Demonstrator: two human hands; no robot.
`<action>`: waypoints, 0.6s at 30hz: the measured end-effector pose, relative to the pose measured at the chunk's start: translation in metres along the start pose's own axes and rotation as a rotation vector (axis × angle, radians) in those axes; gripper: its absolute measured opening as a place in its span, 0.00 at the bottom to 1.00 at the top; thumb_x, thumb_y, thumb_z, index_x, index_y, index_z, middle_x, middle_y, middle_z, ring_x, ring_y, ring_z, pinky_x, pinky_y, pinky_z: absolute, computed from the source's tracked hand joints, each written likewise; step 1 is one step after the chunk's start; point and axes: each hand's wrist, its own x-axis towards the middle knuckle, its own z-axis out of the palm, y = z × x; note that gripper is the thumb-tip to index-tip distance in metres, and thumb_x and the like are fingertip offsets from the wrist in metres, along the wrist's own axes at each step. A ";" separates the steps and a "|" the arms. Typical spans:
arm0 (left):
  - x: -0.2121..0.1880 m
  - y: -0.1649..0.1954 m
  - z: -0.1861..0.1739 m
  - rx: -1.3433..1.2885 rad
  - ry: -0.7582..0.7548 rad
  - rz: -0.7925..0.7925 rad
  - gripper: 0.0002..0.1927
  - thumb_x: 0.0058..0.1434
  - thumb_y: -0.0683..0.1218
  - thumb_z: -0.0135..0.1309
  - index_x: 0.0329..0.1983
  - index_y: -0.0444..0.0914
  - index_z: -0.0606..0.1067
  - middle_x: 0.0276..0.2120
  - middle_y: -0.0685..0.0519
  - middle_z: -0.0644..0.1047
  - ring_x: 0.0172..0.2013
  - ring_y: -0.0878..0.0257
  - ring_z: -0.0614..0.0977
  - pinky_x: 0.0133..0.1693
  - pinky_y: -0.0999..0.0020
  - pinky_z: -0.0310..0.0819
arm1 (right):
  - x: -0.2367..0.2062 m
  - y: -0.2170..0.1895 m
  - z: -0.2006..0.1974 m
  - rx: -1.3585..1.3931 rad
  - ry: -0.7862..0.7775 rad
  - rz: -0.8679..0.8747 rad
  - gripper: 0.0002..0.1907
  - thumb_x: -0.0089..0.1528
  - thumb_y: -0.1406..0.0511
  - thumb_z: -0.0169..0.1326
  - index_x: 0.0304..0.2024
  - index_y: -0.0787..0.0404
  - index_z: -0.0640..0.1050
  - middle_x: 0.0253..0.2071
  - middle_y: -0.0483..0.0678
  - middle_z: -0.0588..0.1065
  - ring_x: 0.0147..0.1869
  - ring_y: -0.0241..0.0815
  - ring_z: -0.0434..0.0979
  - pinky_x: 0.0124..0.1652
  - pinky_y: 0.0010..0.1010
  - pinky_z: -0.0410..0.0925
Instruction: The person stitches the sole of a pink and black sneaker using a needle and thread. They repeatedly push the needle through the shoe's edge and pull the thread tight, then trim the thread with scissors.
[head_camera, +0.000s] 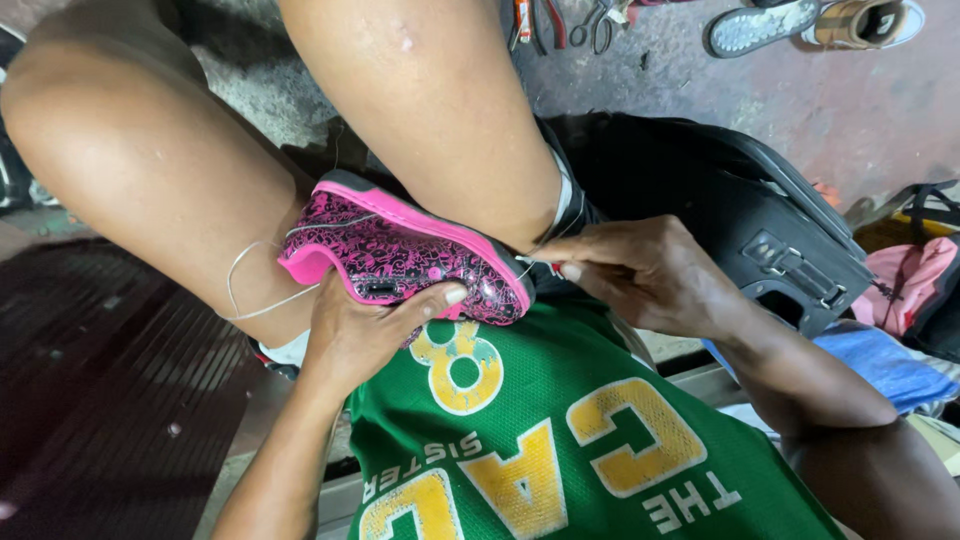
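One pink-and-black shoe (400, 255) sits clamped between the knees, sole edge up, toe pointing right. Left hand (365, 325) cups it from below, fingers closed around the upper, thumb pressed on the side. Right hand (640, 270) pinches something thin at the toe, fingers closed; needle or thread end, can't tell which. White thread (250, 290) loops off the heel on the left. To do this well: keep knee clamp firm, pull straight along the seam, keep thread loop clear. Black bag (750, 220) right, pliers (540, 25) and sneaker (860, 22) far.
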 end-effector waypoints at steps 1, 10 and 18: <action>-0.001 -0.002 0.000 0.014 0.005 0.037 0.11 0.53 0.50 0.68 0.36 0.41 0.84 0.29 0.55 0.85 0.30 0.62 0.87 0.37 0.65 0.78 | 0.000 0.000 0.001 0.003 -0.019 0.022 0.19 0.60 0.74 0.58 0.54 0.56 0.82 0.34 0.49 0.82 0.28 0.37 0.81 0.29 0.29 0.73; -0.004 -0.012 0.002 0.030 0.026 0.078 0.15 0.51 0.51 0.71 0.36 0.39 0.83 0.31 0.53 0.85 0.32 0.59 0.86 0.40 0.63 0.78 | 0.006 -0.011 -0.003 -0.049 -0.074 0.001 0.19 0.59 0.73 0.57 0.52 0.56 0.82 0.38 0.50 0.83 0.32 0.40 0.86 0.30 0.29 0.77; -0.003 -0.008 0.002 -0.013 0.023 0.026 0.23 0.43 0.54 0.75 0.37 0.38 0.82 0.34 0.53 0.85 0.34 0.59 0.87 0.42 0.64 0.79 | 0.009 -0.034 -0.010 -0.524 -0.102 -0.035 0.16 0.57 0.66 0.61 0.49 0.51 0.85 0.32 0.51 0.82 0.24 0.49 0.80 0.23 0.38 0.71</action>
